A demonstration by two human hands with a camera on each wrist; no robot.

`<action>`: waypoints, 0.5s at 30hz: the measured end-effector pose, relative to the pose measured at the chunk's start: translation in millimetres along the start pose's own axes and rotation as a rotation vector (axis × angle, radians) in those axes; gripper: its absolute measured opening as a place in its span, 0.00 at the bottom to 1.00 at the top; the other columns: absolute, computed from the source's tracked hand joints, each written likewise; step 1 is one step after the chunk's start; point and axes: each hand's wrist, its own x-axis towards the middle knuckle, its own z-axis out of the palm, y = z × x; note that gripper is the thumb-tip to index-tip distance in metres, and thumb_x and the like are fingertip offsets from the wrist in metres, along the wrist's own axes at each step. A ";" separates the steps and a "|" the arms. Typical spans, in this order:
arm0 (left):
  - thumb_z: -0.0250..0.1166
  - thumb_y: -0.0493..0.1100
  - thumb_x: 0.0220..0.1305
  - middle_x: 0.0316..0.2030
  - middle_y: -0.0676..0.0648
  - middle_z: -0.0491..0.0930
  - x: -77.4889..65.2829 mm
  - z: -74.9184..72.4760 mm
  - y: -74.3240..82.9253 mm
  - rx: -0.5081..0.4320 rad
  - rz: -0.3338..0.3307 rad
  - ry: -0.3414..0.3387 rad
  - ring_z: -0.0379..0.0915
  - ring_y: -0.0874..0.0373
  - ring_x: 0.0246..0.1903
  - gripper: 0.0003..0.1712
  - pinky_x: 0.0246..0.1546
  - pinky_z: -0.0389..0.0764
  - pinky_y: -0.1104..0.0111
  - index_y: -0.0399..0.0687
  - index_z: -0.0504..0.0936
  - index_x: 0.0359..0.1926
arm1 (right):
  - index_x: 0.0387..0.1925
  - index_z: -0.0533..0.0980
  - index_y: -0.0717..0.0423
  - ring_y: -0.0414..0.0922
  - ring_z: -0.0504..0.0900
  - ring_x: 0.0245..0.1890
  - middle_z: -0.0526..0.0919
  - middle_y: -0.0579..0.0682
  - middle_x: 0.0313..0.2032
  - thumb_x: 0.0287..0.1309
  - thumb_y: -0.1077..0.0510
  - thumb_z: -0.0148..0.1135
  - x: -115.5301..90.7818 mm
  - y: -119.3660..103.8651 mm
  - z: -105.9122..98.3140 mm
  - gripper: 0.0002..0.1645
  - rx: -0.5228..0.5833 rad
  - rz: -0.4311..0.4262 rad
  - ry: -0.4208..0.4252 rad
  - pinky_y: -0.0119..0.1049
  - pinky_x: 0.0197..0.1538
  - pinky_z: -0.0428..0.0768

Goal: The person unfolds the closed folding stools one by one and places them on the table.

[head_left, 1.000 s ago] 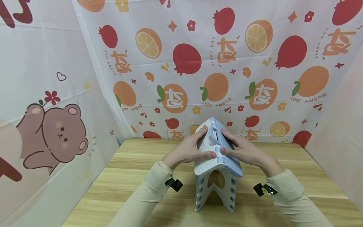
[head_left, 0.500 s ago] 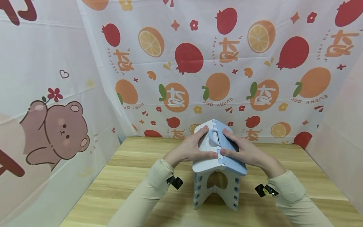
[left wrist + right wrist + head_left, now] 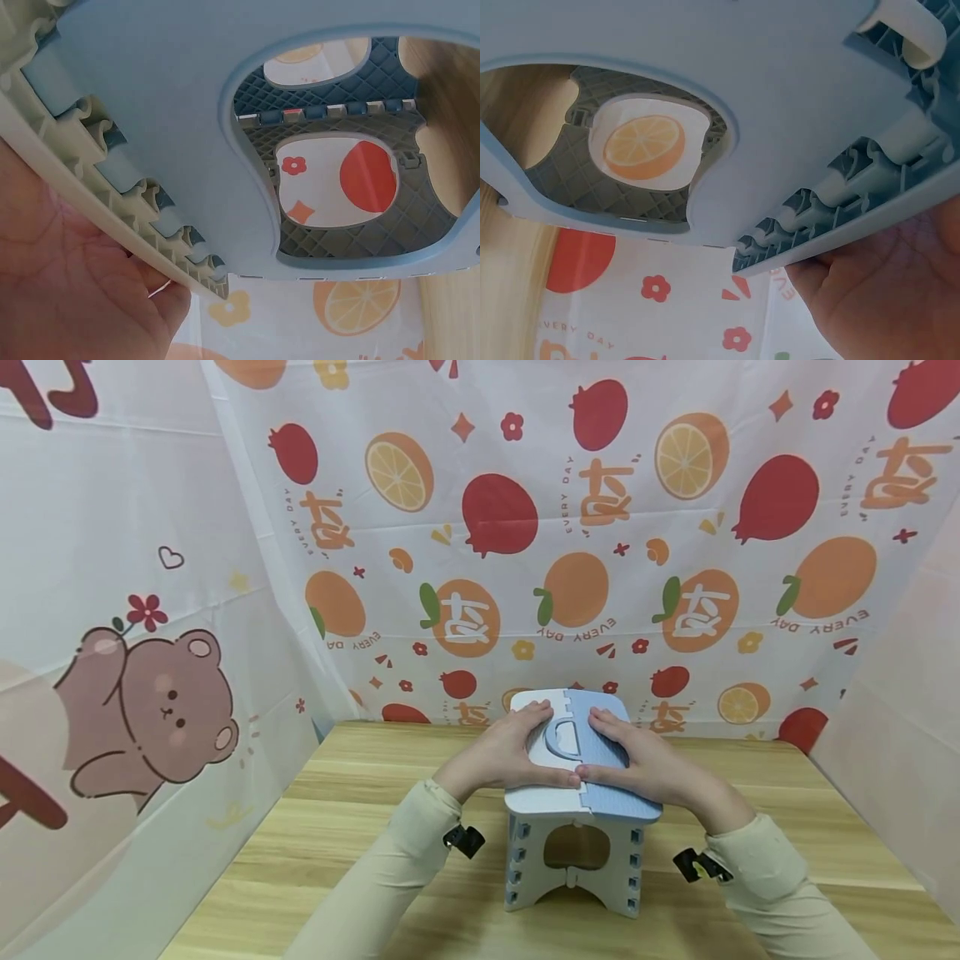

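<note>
A white and blue plastic folding stool [image 3: 600,864] stands on the table with its legs spread and its seat nearly flat. My left hand [image 3: 510,752] rests on the white half of the seat, fingers spread. On the blue half lies my right hand [image 3: 656,762], and the two thumbs meet near the centre hinge. Between the hands sits a small blue carry handle [image 3: 553,742]. From below, the left wrist view shows the pale blue side panel [image 3: 165,142] with a large cutout. A similar panel [image 3: 780,112] and the seat's ribbed underside appear in the right wrist view.
The wood-grain table [image 3: 360,827] reaches back to a fruit-print cloth [image 3: 420,560]. A bear-print cloth [image 3: 172,718] hangs on the left and a pale cloth [image 3: 907,710] on the right. Black straps with small devices [image 3: 467,841] are worn on both wrists.
The seat has gone from a steep roof shape to nearly flat as both hands pressed down. The stool's legs have spread apart and the hands have sunk with the seat.
</note>
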 end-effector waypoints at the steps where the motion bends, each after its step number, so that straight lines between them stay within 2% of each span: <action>1: 0.77 0.75 0.53 0.85 0.47 0.56 -0.1 0.0 -0.1 0.000 0.002 0.001 0.50 0.45 0.85 0.67 0.82 0.59 0.44 0.49 0.60 0.84 | 0.83 0.60 0.57 0.72 0.58 0.81 0.59 0.60 0.84 0.67 0.29 0.66 0.0 0.2 0.2 0.58 0.001 0.003 0.000 0.77 0.75 0.62; 15: 0.77 0.73 0.54 0.85 0.48 0.56 -0.8 -0.9 -3.1 0.000 0.027 -0.004 0.49 0.45 0.85 0.65 0.83 0.58 0.43 0.49 0.61 0.84 | 0.84 0.58 0.56 0.69 0.56 0.83 0.57 0.59 0.84 0.67 0.27 0.65 0.8 2.0 3.0 0.59 0.012 0.026 0.001 0.76 0.76 0.62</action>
